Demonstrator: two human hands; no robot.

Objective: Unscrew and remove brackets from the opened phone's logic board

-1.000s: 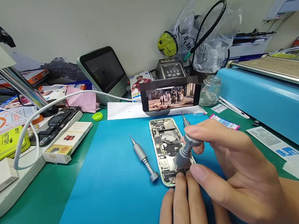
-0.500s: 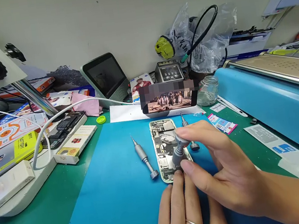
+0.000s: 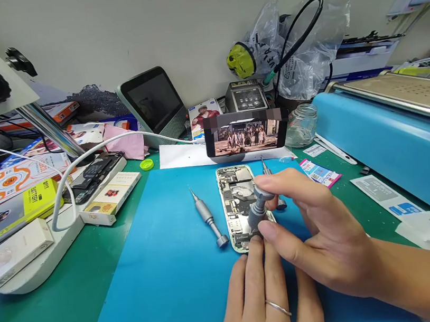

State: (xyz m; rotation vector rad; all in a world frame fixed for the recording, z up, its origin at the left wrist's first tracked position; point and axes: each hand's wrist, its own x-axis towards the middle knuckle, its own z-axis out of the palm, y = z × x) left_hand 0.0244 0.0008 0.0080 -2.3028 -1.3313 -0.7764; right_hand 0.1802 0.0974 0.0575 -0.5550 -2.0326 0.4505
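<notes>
An opened phone with its inner parts bare lies on a blue mat. My right hand grips a grey screwdriver between thumb and fingers, with the forefinger on its top cap. It leans over the phone's lower end, and its tip is hidden. My left hand, wearing a ring, reaches up from below with fingers stretched out. Its fingertips touch the phone's lower edge close to the screwdriver's tip. A second grey screwdriver rests left of the phone, and a third screwdriver lies partly hidden behind my right hand.
Behind the mat, a phone playing a video stands near a glass jar. A blue machine occupies the right side. At left are boxes, a white cable and a metal stand.
The whole view has shifted slightly, with the scene sitting a little higher. Both hands keep nearly the same pose, and the screwdriver stays over the phone's lower end.
</notes>
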